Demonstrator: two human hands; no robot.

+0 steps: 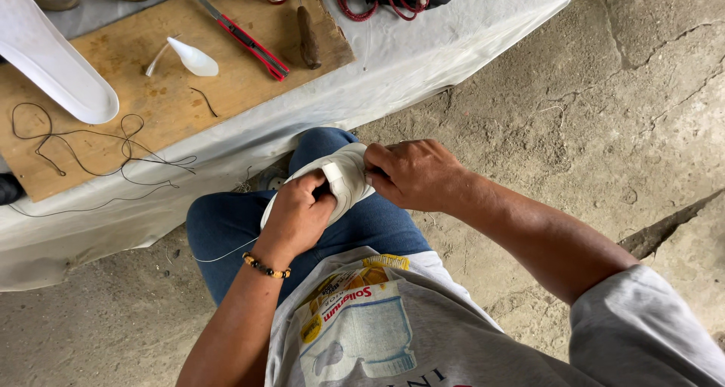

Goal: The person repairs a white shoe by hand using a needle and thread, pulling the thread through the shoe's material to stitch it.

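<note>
I sit with a white shoe (343, 177) held over my knees in blue jeans. My left hand (296, 215) grips the shoe's near side, fingers tucked in at its opening. My right hand (411, 174) clasps the shoe's far end from the right, fingers curled over the upper. A thin light thread (223, 255) trails from near my left wrist, which wears a beaded bracelet. The shoe's sole side is mostly hidden by my hands.
A low table under a white sheet (423, 55) carries a wooden board (166, 104) with a white insole (53, 58), red utility knife (245, 40), wooden-handled tool (307, 36), small white nozzle (192, 57) and loose dark thread (83, 149). Cracked concrete floor (589, 115) lies to the right.
</note>
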